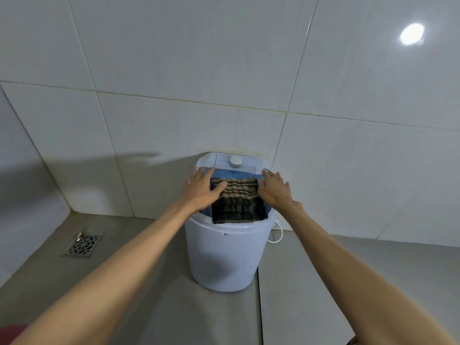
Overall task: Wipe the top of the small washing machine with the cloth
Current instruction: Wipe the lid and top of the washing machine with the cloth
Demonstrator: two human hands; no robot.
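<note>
A small white washing machine (pixel 224 255) stands on the floor against the tiled wall, with a blue lid (pixel 239 173) and a white dial (pixel 235 161) at the back of its top. A dark checked and striped cloth (pixel 239 202) lies spread flat over the lid. My left hand (pixel 202 188) rests flat on the cloth's left edge, fingers apart. My right hand (pixel 275 189) lies flat on the cloth's right edge, fingers pointing toward the dial panel. Neither hand pinches the cloth; both press on it from above.
A metal floor drain (pixel 83 245) sits in the grey floor at the left. A white cord (pixel 278 232) loops behind the machine on the right. White tiled walls (pixel 224 83) meet in a corner at the left.
</note>
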